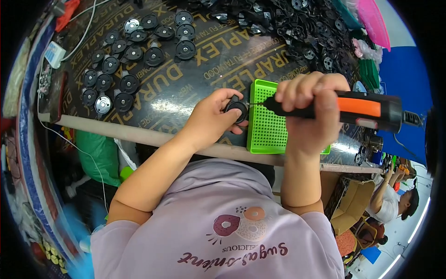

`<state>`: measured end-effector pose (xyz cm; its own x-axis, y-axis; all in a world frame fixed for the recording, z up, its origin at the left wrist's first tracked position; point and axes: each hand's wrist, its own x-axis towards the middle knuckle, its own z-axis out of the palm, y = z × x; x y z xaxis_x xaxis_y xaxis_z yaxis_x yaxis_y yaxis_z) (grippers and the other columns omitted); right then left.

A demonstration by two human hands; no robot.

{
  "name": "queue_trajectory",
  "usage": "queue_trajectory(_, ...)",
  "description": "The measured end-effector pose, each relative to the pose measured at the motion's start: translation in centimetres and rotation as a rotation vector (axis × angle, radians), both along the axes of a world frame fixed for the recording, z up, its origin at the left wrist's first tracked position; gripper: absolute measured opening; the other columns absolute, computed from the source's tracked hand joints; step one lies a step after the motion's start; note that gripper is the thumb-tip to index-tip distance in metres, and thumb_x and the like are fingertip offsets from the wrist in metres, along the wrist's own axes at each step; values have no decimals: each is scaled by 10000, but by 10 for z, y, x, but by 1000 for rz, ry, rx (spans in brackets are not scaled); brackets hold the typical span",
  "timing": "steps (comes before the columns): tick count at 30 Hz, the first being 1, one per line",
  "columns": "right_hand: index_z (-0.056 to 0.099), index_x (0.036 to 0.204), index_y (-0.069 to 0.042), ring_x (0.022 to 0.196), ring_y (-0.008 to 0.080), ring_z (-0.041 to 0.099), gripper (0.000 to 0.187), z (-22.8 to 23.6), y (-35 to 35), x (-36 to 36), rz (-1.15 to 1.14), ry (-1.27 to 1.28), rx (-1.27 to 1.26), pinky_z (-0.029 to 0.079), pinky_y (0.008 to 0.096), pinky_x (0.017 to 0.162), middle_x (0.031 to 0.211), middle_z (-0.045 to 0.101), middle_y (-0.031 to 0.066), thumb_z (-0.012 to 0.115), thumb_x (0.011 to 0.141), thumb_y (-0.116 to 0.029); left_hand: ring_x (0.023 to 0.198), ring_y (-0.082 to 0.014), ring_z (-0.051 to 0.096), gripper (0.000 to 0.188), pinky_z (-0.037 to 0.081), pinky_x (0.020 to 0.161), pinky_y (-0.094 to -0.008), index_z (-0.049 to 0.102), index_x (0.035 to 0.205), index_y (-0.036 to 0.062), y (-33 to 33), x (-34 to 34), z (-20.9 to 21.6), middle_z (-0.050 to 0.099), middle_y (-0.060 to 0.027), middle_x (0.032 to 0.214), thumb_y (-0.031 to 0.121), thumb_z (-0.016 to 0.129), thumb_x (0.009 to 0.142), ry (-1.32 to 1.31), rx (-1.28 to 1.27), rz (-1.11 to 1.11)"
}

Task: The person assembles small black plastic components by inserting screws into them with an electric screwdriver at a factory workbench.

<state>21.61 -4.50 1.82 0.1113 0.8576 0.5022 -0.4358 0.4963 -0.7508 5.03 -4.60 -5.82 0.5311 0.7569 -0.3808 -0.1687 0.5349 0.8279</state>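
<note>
Near the middle of the table edge, my left hand is closed round a small round black plastic part, thumb across its face. My right hand wraps round a black and orange electric screwdriver, held sideways with its cord off to the right. The thin bit points left and reaches the part's edge; whether it sits in a screw I cannot tell. Under the tool lies a bright green perforated tray, partly hidden by my right hand and wrist.
Several round black assemblies stand in rows at the left of the dark printed tabletop. A big heap of black parts fills the back right. A pink basket is beyond it. Cardboard boxes and another person are at the lower right.
</note>
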Motion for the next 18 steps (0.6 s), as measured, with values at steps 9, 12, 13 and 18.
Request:
queue_trajectory(9,472,914,-34,589,126,591,258,-14,2,-20,-31,-84,-24,513,255,569,722,595,86,654,783,93,810,-170,657,343,568,638,-263,451,1233,-21,-1,0,-3,597,-104,981,-9,525,898,-54,-1,39)
queue_trajectory(12,478,909,-31,593,121,588,253,-17,2,-22,-32,-111,-53,516,259,574,719,597,83,650,779,101,807,-172,659,344,569,636,-263,450,1235,-22,-1,-1,-4,598,-101,979,-7,525,899,-61,-2,41)
queue_trajectory(13,475,902,-31,602,120,590,254,-19,2,-22,-26,-126,-65,517,262,585,715,598,81,649,775,102,807,-171,659,340,568,633,-263,451,1232,-22,-1,-1,-5,600,-103,985,-9,524,900,-57,-2,40)
queue_trajectory(18,463,878,-36,633,122,591,251,-22,7,-22,110,-181,54,524,282,637,708,598,78,649,770,94,813,-166,662,323,566,623,-258,453,1220,-25,-1,0,-4,605,-110,999,-17,518,903,-44,3,36)
